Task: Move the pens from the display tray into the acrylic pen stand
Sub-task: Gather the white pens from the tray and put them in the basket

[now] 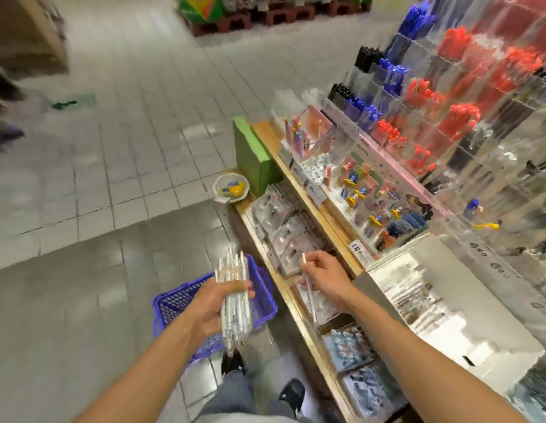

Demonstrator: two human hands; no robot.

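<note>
Many white pens [235,296] stand in a bundle in the left hand [218,306], whose grip is curled tight around them, above a blue basket [265,303] on the floor. The right hand [323,277] pinches one single pen [308,288] between thumb and fingers (its tip points down) over the lower wooden shelf [299,315]. The clear pen stand [467,141], full of blue, red and black pens, rises well apart at the right.

blue basket [265,303] on tiled floor [113,148] | green box [253,157] at shelf end | small bowl [231,187] beside it
</note>
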